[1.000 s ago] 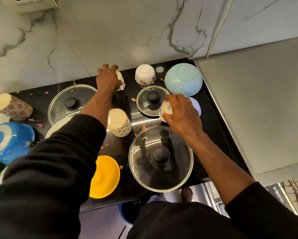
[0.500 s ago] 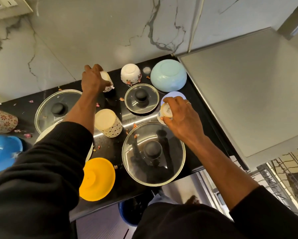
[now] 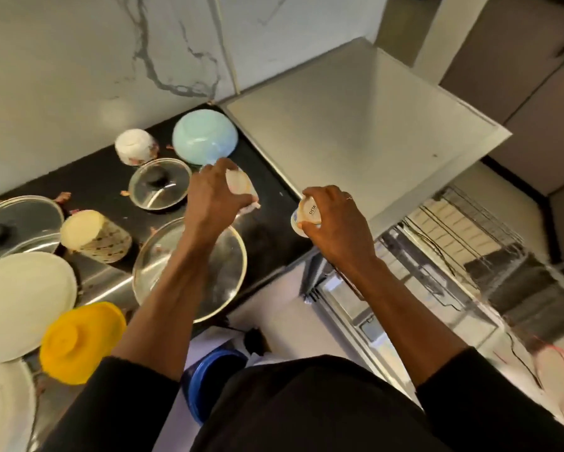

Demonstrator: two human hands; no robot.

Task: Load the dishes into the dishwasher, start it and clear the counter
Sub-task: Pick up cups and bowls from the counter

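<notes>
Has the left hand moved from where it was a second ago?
Yes. The left hand, gripping a cup, has come from behind-left of the small glass lid to its right.

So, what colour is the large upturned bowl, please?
The bowl is pale blue; head view.

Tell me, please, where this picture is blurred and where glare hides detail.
Head view: motion blur smears the small white cup gripped by the left hand and the wire dishwasher rack; head view shows pale glare on the large round glass lid.
</notes>
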